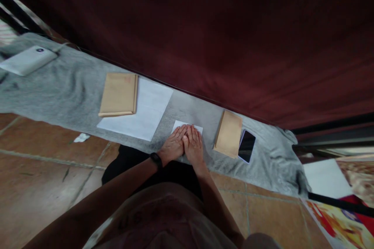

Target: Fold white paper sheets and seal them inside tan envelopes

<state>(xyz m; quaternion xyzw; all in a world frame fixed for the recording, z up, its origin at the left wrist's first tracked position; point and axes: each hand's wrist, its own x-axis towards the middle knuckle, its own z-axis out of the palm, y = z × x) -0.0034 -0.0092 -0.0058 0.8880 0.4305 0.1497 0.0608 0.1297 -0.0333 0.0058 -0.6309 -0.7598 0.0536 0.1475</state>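
Note:
A small white sheet of paper (179,123), perhaps folded, lies on the grey cloth in front of me. My left hand (173,144) rests palm down on it, fingers stretched out, with a black band on the wrist. Beside it, touching, my right hand (193,144) also lies flat with its fingers extended. Between them the two hands cover most of the small paper. To the left lies a larger white sheet (149,111), partly under a stack of brown envelopes (118,93). Off to the right sits another brown envelope stack (228,134).
A phone (247,146) lies beside the right stack. At the far left of the grey cloth (73,81) is a white device (30,60) with a cable. Dark red fabric (204,39) hangs along the back edge. A crumpled white scrap (81,137) is on the tiled floor.

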